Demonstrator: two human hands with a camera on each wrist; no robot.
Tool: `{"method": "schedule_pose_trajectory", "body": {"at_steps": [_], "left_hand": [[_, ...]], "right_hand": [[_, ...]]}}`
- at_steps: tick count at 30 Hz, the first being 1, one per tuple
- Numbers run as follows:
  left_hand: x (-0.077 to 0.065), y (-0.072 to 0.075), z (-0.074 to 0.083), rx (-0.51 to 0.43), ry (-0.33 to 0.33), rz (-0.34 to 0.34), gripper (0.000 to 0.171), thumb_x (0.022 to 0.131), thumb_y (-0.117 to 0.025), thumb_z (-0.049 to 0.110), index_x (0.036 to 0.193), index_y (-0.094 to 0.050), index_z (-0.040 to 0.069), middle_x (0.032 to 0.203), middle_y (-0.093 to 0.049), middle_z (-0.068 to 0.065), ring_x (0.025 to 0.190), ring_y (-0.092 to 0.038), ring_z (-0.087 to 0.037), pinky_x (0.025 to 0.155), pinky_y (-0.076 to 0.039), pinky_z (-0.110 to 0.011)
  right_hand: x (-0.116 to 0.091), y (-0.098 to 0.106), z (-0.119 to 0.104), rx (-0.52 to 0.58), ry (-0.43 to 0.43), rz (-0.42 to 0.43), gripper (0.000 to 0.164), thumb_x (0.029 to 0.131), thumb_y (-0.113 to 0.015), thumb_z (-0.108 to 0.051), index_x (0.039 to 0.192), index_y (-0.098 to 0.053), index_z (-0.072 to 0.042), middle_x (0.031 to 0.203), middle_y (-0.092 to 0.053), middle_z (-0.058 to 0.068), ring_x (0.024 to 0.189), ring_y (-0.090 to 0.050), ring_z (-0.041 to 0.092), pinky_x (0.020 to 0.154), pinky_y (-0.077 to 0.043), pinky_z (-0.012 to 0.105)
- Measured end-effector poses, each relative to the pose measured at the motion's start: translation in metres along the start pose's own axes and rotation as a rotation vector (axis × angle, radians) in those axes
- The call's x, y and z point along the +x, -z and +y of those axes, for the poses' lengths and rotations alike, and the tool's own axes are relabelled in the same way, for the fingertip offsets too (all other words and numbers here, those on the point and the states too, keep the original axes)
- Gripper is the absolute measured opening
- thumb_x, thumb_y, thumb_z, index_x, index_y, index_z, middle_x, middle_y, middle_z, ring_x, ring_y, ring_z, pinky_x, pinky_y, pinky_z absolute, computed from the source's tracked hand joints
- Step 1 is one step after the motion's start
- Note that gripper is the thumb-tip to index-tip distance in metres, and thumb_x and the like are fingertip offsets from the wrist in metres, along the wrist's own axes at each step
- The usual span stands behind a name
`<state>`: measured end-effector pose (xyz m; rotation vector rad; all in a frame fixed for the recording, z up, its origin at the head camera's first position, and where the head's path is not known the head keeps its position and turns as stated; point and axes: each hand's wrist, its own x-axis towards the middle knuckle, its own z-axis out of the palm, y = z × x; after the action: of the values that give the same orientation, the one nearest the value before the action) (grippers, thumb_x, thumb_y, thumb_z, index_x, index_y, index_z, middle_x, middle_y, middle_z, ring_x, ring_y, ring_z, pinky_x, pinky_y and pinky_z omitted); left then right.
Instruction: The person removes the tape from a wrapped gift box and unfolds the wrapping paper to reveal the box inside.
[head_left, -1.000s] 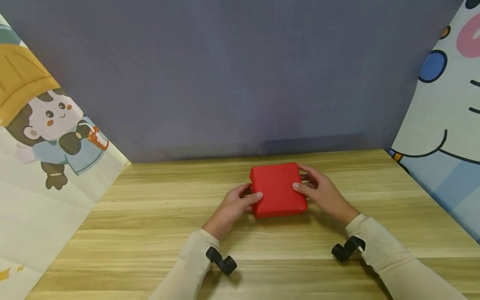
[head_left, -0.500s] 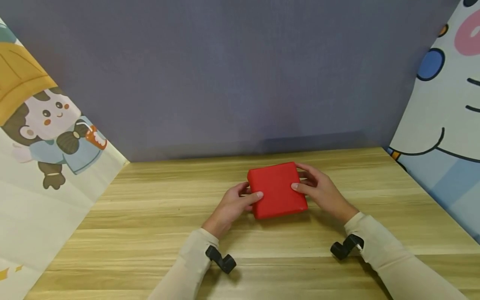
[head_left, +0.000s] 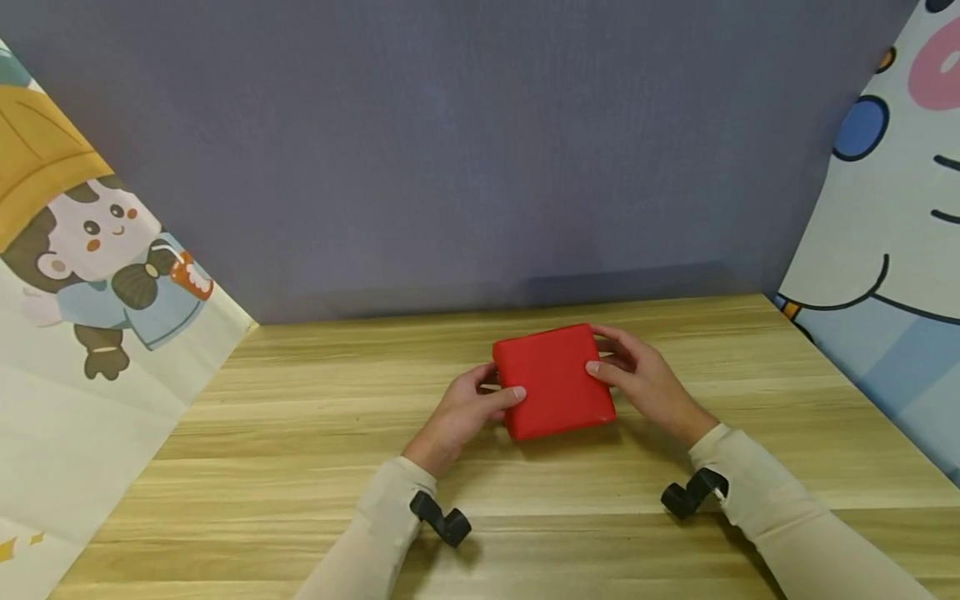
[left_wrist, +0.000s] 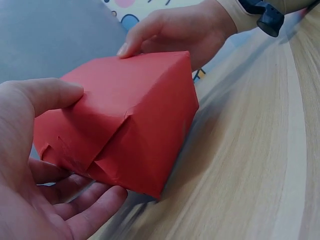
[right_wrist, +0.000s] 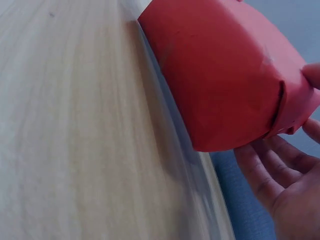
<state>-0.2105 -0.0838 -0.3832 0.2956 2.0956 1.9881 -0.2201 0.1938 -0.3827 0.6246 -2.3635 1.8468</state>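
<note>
A box wrapped in red paper (head_left: 553, 383) is gripped between both hands close over the tabletop, slightly turned in the head view. My left hand (head_left: 467, 410) holds its left end, thumb on the top face and fingers under the folded paper flap (left_wrist: 107, 142). At the opposite end my right hand (head_left: 647, 385) has its thumb on the top near the edge. Its fingers (right_wrist: 272, 165) reach beneath the folded end in the right wrist view. A shadow falls on the wood below the box.
The wood-grain table (head_left: 300, 467) spreads under the arms. Behind it stands a grey-blue cloth wall (head_left: 465, 158). Cartoon-printed panels flank it, one on the left (head_left: 67, 433) and one on the right (head_left: 862, 225). Black wrist cameras (head_left: 441, 518) sit on both sleeves.
The red box has turned a little counter-clockwise, its left end coming slightly nearer. The right thumb has shifted slightly on the top face. Both hands keep their hold.
</note>
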Motion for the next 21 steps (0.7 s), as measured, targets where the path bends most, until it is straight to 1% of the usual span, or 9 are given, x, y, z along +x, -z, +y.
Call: {"method": "schedule_pose_trajectory", "body": {"at_steps": [5,12,21], "left_hand": [[-0.0010,0.0021,0.0004,0.004,-0.026,0.000,0.065,0.087,-0.077,0.019,0.143,-0.049,0.003,0.123,-0.057,-0.016,0.100,-0.062,-0.025,0.079,-0.055,-0.034],[-0.0016,0.0025,0.0012,0.004,-0.032,-0.003,0.070,0.086,-0.078,0.020,0.146,-0.045,0.005,0.126,-0.056,-0.016,0.106,-0.059,-0.028,0.081,-0.055,-0.035],[-0.0038,0.0039,0.0041,0.013,-0.060,-0.010,0.068,0.085,-0.078,0.018,0.145,-0.046,0.008,0.128,-0.056,-0.014,0.111,-0.058,-0.030,0.084,-0.055,-0.039]], "right_hand": [[0.0001,-0.0004,-0.0010,-0.006,0.027,0.013,0.052,0.100,-0.062,-0.010,0.147,-0.043,0.001,0.135,-0.055,0.025,0.104,-0.063,0.012,0.082,-0.055,0.026],[0.0004,0.0001,0.0005,0.016,0.064,0.027,0.048,0.099,-0.061,-0.006,0.144,-0.046,0.004,0.132,-0.056,0.027,0.101,-0.065,0.011,0.080,-0.056,0.026],[0.0002,-0.0004,0.0002,0.054,0.099,0.035,0.044,0.100,-0.057,-0.004,0.142,-0.046,0.007,0.131,-0.056,0.029,0.102,-0.065,0.012,0.081,-0.056,0.026]]}}
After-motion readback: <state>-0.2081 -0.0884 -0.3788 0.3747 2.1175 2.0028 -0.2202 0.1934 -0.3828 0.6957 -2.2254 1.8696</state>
